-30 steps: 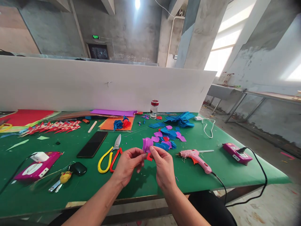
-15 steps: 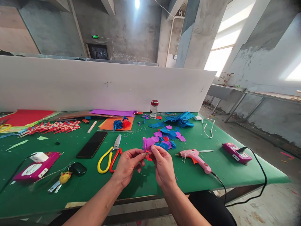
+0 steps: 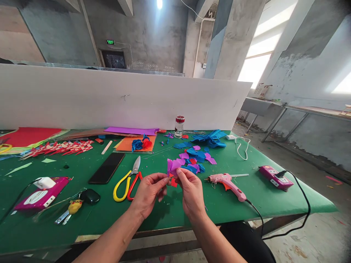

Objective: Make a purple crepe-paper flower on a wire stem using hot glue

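Note:
In front of me, above the table's near half, a small purple paper flower (image 3: 172, 166) stands upright between both hands. My left hand (image 3: 150, 190) is closed in a pinch at its base, where a thin stem partly shows. My right hand (image 3: 191, 189) pinches the flower's lower right side between thumb and forefinger. Just beyond my hands lie loose blue paper petals (image 3: 199, 156) and purple petals (image 3: 210, 159). A red paper piece (image 3: 173, 182) shows between my hands. Scissors (image 3: 131, 179) with yellow and red handles rest beside my left hand; a pink glue gun (image 3: 227, 182) lies to the right.
A phone (image 3: 107, 168), keys with a yellow charm (image 3: 75, 206) and a purple power strip (image 3: 44, 193) lie left. Another power strip (image 3: 275, 177) sits right, its black cord hanging over the edge. A glass jar (image 3: 179, 127) stands before the white board (image 3: 126, 98).
Both hands stay in nearly the same place on the purple flower. The flower has turned slightly, and more of the red piece shows between the hands.

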{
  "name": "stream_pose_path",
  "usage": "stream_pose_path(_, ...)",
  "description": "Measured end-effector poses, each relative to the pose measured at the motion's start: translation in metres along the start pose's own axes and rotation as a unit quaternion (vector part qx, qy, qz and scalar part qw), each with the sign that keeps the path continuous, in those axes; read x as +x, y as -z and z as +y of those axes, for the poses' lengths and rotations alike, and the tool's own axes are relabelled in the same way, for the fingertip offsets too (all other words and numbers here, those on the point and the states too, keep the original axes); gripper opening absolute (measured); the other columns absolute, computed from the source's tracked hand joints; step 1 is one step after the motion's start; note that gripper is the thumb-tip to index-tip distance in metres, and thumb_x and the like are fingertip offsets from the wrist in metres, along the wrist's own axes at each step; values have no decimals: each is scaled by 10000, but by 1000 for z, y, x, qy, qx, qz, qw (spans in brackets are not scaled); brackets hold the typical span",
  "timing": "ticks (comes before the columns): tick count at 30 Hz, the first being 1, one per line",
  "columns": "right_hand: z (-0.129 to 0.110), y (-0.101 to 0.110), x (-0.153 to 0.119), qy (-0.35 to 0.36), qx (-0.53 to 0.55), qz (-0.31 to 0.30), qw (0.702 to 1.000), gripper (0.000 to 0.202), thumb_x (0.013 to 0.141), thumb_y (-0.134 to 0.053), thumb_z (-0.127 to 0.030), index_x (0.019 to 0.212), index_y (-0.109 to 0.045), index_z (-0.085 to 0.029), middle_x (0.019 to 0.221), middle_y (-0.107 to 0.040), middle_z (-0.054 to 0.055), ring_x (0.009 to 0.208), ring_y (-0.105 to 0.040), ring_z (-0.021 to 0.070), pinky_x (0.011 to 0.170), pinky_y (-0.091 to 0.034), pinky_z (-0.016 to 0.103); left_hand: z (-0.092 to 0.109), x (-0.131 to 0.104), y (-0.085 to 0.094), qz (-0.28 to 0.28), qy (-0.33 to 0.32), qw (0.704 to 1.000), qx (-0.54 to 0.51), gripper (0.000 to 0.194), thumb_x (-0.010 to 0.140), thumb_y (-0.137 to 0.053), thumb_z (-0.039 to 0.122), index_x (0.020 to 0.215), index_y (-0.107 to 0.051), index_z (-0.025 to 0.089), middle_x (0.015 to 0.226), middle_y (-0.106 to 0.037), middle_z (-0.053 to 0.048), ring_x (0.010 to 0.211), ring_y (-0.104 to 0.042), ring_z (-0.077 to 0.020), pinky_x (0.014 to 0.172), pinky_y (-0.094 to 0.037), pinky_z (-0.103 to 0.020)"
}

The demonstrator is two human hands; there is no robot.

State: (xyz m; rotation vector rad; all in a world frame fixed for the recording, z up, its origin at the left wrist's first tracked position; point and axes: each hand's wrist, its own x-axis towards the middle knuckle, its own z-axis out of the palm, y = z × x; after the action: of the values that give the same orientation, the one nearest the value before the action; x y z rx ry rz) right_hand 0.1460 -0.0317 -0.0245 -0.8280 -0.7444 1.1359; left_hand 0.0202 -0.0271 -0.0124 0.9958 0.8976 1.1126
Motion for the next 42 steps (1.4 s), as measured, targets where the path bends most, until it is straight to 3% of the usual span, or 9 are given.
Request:
stream_pose_path(11,2,-3,-3,-31,40,-13,999,213,733,-734,-389,756,-701,-180,644,-630,-14,593,-525,115,604,-417,245,-1,1,2,-11,12,1000,-26,226,688,-786,302,807,-690,136,757,-680,-34,519,-545,-82,371,-379,-171)
stream_pose_path(19,2,-1,-1,-42,44,2,998,223,717,-748,-386,762,-705,-172,631,-628,-13,583,-535,115,601,-421,245,0,1,0,-13,6,999,-32,210,691,-783,299,790,-685,142,689,-654,-11,489,-508,-67,354,-356,-157)
stream_pose_path(34,1,-5,-6,-17,28,-27,999,205,777,-703,-370,740,-680,-170,672,-626,-13,620,-510,106,623,-415,229,0,1,-1,16,2,1000,-8,264,614,-834,309,732,-663,146,648,-641,-1,516,-530,-86,349,-387,-162)
stream_pose_path(42,-3,-8,-10,-20,22,-83,996,223,794,-690,-353,938,-697,-182,794,-684,18,625,-560,126,623,-461,262,-2,3,0,15,-2,1000,-17,274,596,-840,320,720,-670,146,631,-642,-2,510,-535,-93,351,-392,-169)
